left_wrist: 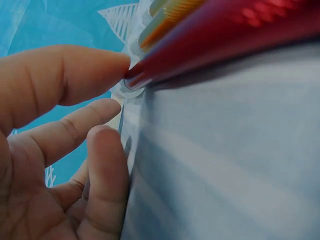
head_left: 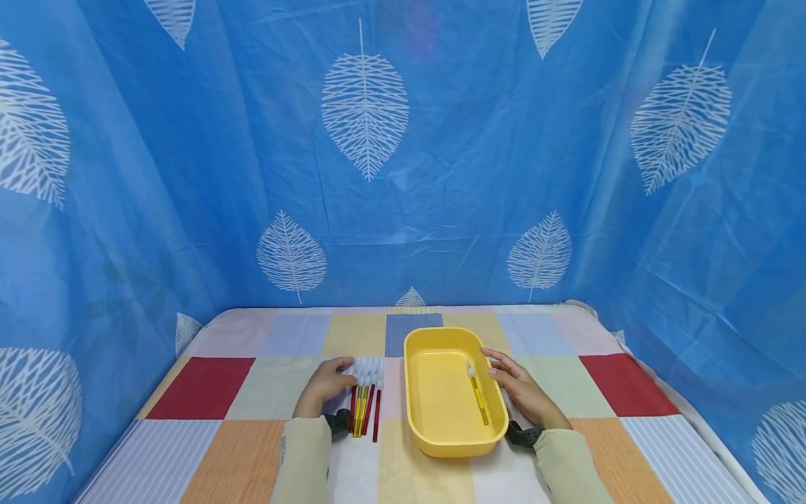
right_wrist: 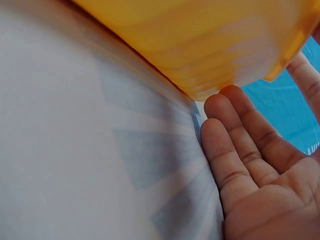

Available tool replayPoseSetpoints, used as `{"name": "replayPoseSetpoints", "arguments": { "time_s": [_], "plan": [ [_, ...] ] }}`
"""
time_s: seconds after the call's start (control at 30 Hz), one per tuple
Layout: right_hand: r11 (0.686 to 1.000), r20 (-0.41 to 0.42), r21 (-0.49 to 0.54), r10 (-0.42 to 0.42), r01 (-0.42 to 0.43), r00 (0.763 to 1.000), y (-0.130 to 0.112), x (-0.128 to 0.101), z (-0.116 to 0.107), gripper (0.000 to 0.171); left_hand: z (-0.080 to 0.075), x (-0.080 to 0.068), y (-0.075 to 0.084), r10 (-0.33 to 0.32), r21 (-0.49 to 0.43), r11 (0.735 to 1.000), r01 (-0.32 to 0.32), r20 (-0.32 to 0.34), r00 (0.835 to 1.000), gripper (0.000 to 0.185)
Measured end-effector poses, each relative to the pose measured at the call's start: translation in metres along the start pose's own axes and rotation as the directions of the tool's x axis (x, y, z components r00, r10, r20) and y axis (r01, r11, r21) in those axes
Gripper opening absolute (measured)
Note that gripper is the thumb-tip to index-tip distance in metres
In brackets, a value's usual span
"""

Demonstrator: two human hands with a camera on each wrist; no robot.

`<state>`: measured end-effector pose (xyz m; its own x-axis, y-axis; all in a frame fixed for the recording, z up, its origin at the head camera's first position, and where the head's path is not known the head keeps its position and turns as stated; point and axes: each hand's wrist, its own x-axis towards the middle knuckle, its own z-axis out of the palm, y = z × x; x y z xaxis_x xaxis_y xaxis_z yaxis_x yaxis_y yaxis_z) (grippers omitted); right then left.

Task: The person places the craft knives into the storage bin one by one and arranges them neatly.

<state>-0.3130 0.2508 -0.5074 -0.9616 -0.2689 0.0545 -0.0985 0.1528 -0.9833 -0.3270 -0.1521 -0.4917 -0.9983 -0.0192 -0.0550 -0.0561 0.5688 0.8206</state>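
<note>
Several slim red and yellow sticks with clear, whitish tops, like capped pens, lie side by side on the patchwork cloth. My left hand is at their clear ends. Its thumb touches the end of a red pen, while the other fingers stay loose and apart from it. A yellow plastic tub stands to the right of the row. One yellow pen lies inside, leaning towards the right wall. My right hand rests against the tub's right side, its fingers fairly straight beside the outer wall.
Under everything is a patchwork cloth of coloured squares and stripes. A blue curtain with white leaf prints hangs behind the table and along both sides. Dark straps sit on both wrists.
</note>
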Motion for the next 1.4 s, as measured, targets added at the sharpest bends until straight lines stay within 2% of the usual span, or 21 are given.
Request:
{"name": "replayPoseSetpoints", "arguments": {
  "time_s": [0.17, 0.63, 0.87, 1.1, 1.2, 1.4],
  "plan": [
    [1.000, 0.003, -0.005, -0.006, 0.006, 1.000, -0.001, -0.001, 0.001, 0.057, 0.000, -0.001, 0.002, 0.014, 0.033, 0.999, -0.014, -0.013, 1.000, 0.055],
    [0.999, 0.018, 0.020, -0.028, 0.028, 0.999, -0.004, -0.001, 0.001, 0.059, -0.001, -0.004, 0.004, 0.029, 0.034, 0.999, -0.028, -0.025, 0.999, 0.049],
    [0.999, 0.020, 0.026, -0.026, 0.025, 0.999, -0.004, -0.001, 0.001, 0.059, -0.006, -0.007, 0.005, 0.044, -0.080, 0.996, -0.044, 0.002, 0.999, 0.048],
    [0.999, 0.025, 0.018, -0.034, 0.034, 0.999, 0.000, 0.000, 0.000, 0.058, -0.011, -0.009, 0.007, 0.043, -0.243, 0.970, -0.030, 0.048, 0.998, 0.047],
    [0.999, 0.021, 0.019, -0.029, 0.028, 0.999, 0.000, 0.000, 0.000, 0.057, -0.013, -0.009, 0.009, 0.031, -0.272, 0.962, -0.014, 0.059, 0.998, 0.048],
    [0.999, 0.028, 0.021, -0.031, 0.031, 0.999, 0.000, -0.001, -0.001, 0.057, -0.014, -0.011, 0.011, 0.025, -0.270, 0.963, -0.008, 0.058, 0.998, 0.049]
  ]
}}
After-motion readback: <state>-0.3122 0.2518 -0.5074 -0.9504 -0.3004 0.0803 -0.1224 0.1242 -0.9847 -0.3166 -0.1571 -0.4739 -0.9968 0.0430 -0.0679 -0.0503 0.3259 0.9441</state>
